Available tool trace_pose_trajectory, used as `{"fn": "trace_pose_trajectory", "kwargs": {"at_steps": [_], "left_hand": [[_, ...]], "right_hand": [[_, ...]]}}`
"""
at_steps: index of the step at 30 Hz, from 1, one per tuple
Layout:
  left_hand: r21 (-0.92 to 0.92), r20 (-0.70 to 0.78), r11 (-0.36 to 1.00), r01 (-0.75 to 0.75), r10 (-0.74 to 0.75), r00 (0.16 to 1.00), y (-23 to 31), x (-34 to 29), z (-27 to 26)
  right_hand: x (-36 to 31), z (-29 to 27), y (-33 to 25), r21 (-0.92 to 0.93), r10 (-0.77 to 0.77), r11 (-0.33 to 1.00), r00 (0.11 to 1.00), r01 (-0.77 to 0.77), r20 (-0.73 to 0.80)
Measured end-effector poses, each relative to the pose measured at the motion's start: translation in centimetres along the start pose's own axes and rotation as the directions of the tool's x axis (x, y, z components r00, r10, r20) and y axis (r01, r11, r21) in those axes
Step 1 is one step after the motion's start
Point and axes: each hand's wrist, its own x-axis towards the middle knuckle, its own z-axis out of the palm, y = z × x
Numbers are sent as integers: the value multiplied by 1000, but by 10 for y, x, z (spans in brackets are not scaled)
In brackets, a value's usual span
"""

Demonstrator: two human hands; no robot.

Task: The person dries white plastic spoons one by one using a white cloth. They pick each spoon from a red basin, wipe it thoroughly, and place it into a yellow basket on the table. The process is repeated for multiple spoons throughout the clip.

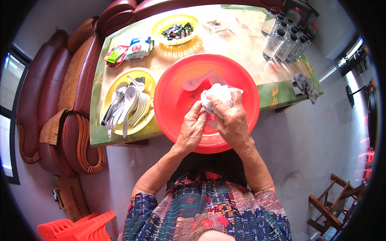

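Observation:
Over a large red plastic basin (171, 90), both my hands come together around a bunched white cloth (215, 96). My right hand (232, 120) closes over the cloth from the right. At its left edge, my left hand (193, 125) pinches with thumb and fingers; whether something is wrapped inside is hidden. In the basin lies a white soup spoon (194, 83), with another pale spoon (219, 81) partly covered by the cloth. To the left, a yellow plastic basket (149, 80) carries a heap of white spoons (130, 98), several of them stacked together.
Farther back on the marble-patterned table (233, 36) are a yellow basket (177, 19) of small wrapped packets, colourful bags (138, 48) and several clear dark-capped bottles (277, 42). A grey cloth (304, 86) hangs at the right edge. Red plastic stools (78, 227) stand lower left, a wooden rack (331, 205) lower right.

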Motion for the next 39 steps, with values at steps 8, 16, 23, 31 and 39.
{"fn": "trace_pose_trajectory", "kwargs": {"at_steps": [8,16,23,31,39], "left_hand": [[116,75,993,37,-46,996,5,-8,-4],[53,23,998,46,-47,999,1,-4,-1],[27,43,999,32,-33,999,2,-5,-2],[-96,54,985,146,-142,988,7,-4,0],[-497,88,831,249,-237,967,8,-1,-6]], "right_hand": [[26,-11,41,389,269,889,963,-242,-16],[2,-1,6,62,-19,998,1000,20,-14],[9,-5,8,-67,-69,995,997,70,16],[13,2,14,116,45,992,998,-38,-54],[-17,4,-4,80,-64,995,993,56,97]]}}
